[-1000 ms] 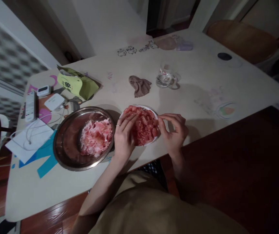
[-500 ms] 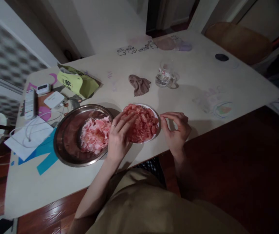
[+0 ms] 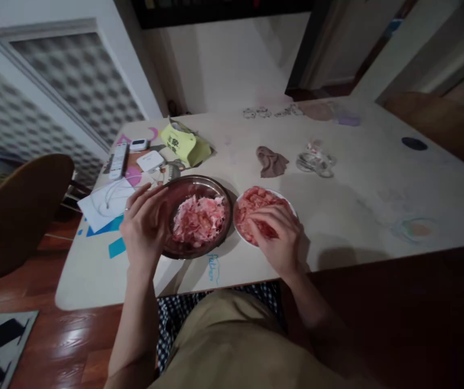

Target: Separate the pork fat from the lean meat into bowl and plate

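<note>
A steel bowl holding pale pink shreds stands near the table's front edge. Right beside it is a white plate heaped with red pieces. My left hand, a ring on one finger, lies against the bowl's left rim with its fingers apart and slightly curved. My right hand rests on the near side of the plate. Its fingers are bent together down into the red pieces and hide what they pinch.
A brown cloth and a glass mug lie behind the plate. Left of the bowl are a yellow-green bag, a remote, small white devices and paper with a cable. A brown chair stands at the table's left end.
My left hand has gone from the plate to the bowl's left rim. My right hand has moved from the plate's right edge onto the red pieces. The view has swung up and left.
</note>
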Action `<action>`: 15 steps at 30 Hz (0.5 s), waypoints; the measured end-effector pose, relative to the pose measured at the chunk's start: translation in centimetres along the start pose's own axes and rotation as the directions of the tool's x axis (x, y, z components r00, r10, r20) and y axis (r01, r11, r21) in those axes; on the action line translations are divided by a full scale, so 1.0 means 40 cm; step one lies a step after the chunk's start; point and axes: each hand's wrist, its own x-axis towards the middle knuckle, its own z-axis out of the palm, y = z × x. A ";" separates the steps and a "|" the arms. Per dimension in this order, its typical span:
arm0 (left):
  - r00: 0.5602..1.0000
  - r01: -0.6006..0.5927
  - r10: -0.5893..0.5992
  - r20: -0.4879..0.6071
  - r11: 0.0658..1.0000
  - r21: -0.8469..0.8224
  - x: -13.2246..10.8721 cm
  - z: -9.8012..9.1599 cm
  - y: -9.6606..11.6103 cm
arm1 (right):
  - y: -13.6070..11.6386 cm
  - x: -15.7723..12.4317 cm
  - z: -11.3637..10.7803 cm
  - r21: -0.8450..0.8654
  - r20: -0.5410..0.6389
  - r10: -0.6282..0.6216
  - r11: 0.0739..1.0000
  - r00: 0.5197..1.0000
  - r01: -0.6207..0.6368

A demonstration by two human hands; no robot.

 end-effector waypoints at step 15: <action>0.990 -0.131 0.138 0.041 0.981 -0.146 0.054 0.082 -0.154 | -0.092 0.134 0.228 0.003 0.548 -0.214 0.967 0.809 0.254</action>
